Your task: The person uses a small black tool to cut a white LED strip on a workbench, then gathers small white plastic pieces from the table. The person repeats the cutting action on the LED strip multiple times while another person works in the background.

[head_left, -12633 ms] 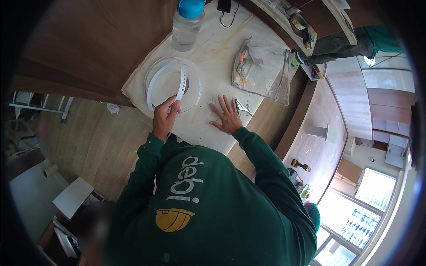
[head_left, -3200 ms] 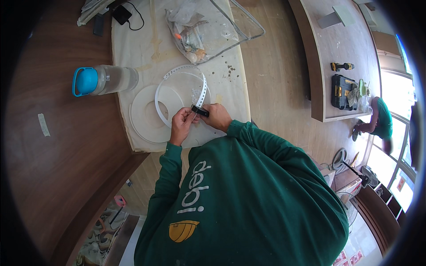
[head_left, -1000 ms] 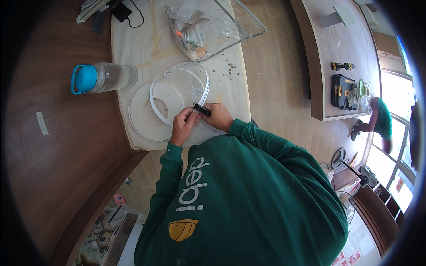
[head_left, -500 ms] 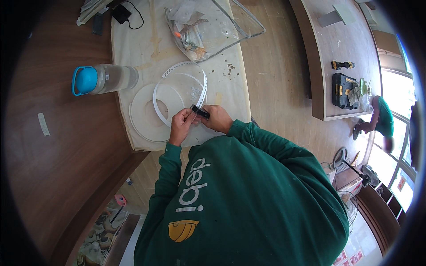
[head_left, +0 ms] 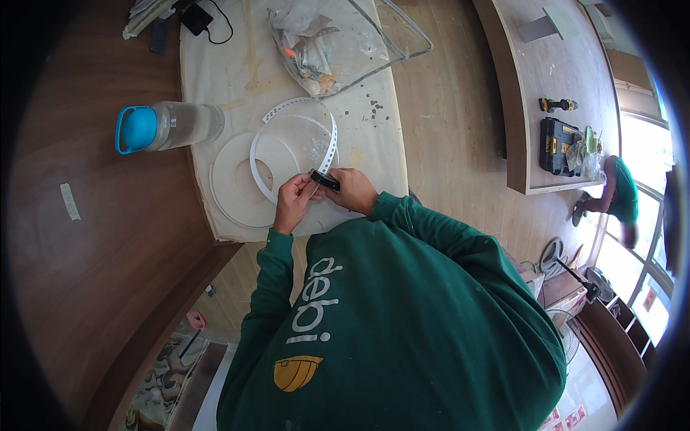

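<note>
My right hand (head_left: 353, 191) is closed around a small black hole punch (head_left: 325, 179). A white plastic strip (head_left: 333, 136) with a row of dark holes runs into the punch and curls away in a loop over the table. My left hand (head_left: 290, 206) pinches the strip close to the punch, fingertips beside its jaws. Under the loop, a flat white coil (head_left: 221, 192) of strip lies to the left. Small pale discs (head_left: 316, 149) are scattered inside the loop. My fingers hide the part of the strip at the jaws.
Left of the covered table (head_left: 366, 154) lies a bottle (head_left: 188, 125) with a blue lid. At the back are a clear plastic bag (head_left: 338, 61) and a black adapter (head_left: 196, 19). A drill (head_left: 558, 105) and black case (head_left: 557, 146) rest on another bench; a person in green (head_left: 624, 190) bends beside it.
The view has shifted very slightly. Both hands keep the same hold on the punch and strip, with no clear movement.
</note>
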Demonstrator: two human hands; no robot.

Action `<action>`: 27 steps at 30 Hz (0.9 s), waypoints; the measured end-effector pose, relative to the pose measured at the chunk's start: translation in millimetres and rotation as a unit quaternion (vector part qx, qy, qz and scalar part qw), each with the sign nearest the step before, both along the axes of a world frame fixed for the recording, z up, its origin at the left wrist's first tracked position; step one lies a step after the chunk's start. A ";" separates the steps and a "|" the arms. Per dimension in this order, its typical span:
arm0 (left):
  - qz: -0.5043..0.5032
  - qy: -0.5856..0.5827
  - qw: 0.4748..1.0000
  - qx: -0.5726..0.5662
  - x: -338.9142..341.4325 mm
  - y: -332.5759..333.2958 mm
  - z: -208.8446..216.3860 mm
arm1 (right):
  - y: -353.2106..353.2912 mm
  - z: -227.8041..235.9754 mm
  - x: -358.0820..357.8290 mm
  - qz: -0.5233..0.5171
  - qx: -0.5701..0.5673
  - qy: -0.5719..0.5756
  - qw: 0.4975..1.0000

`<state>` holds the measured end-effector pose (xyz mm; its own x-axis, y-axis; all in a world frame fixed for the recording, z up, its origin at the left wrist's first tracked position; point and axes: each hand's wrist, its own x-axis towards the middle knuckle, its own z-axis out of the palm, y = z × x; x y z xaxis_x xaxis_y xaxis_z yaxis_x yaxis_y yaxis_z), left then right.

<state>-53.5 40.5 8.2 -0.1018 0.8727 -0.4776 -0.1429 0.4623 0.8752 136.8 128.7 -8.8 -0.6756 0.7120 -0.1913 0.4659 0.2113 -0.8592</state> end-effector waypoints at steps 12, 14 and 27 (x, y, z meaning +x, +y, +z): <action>-0.002 0.012 1.000 0.002 4.8 9.3 0.8 | 0.1 -30.3 -3.2 -0.031 0.025 -0.017 0.999; 0.001 0.007 1.000 0.005 3.6 7.0 -3.3 | 1.1 -31.4 -3.4 -0.022 0.034 -0.028 0.999; -0.044 0.150 0.987 0.045 -1.0 -15.4 8.3 | -0.2 -5.8 -0.6 -0.035 0.018 0.004 0.999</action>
<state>-54.4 25.1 16.5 -0.1480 0.9222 -0.3573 0.1655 0.3792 0.9104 136.3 128.5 -14.7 -0.6251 0.7643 -0.1584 0.4732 0.2097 -0.8556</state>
